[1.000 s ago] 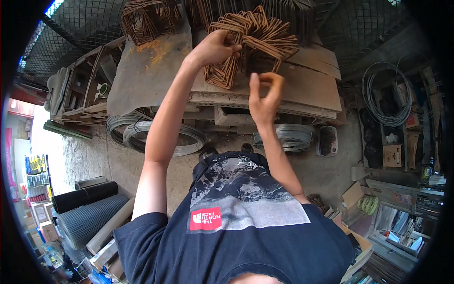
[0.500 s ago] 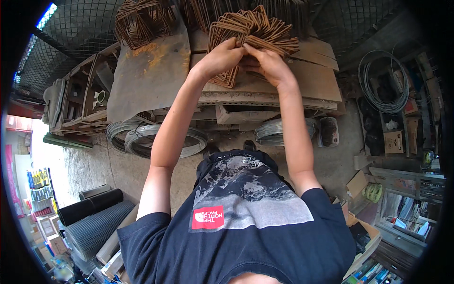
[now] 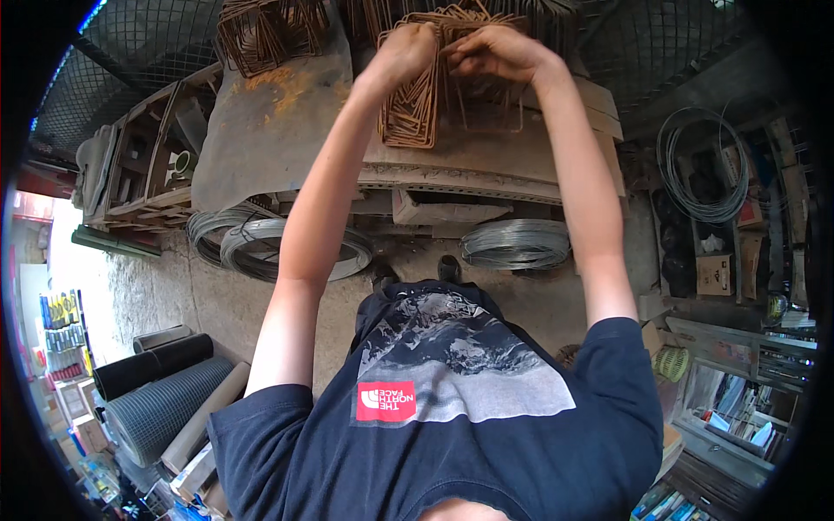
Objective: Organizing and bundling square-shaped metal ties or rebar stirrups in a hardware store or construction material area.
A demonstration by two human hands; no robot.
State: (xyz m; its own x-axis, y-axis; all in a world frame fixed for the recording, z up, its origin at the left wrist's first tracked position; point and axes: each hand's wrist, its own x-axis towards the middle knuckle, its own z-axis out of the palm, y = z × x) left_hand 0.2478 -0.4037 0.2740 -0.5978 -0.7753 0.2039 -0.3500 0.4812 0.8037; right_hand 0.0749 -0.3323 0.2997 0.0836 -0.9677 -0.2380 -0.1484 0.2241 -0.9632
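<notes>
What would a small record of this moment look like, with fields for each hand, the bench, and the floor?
Left hand: curled at the rusty wire frames; exact grip hidden
Right hand: at the same frames, fingers bent, beside the left hand; exact grip hidden
Bench: bears the frames; a grey sheet with orange patches lies to the left
Floor: wire coil by the bench; mesh roll at lower left

We see daylight entering from the left, bleaching part of the floor (image 3: pixel 204 291) white; the mesh (image 3: pixel 165 43) above is dim, and straight edges bow toward the blackened corners.
</notes>
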